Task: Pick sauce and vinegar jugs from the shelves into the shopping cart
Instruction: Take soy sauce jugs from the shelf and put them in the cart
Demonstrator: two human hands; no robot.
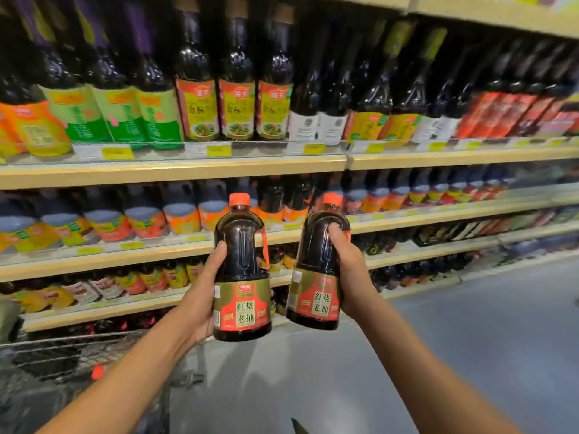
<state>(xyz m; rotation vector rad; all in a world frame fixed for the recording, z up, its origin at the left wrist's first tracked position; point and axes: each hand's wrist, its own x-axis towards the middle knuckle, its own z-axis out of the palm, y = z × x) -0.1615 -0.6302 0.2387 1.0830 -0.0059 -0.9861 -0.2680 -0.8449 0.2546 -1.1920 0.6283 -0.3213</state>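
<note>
I hold two dark sauce jugs with orange caps and red-and-gold labels in front of the shelves. My left hand [200, 296] grips the left jug [242, 270] from its left side, thumb up along the body. My right hand [351, 270] grips the right jug [319, 267] from its right side, thumb pressed near the handle recess. The right jug tilts slightly to the right. Both jugs hang in the air at about the height of the third shelf. The wire shopping cart [62, 358] sits at the lower left, below my left forearm.
Shelves [175, 169] full of dark bottles and jugs run across the whole view, taller bottles on the upper tier, squat jugs below. Grey floor [470, 339] stretches to the right along the aisle. A small dark object [299, 427] pokes in at the bottom edge.
</note>
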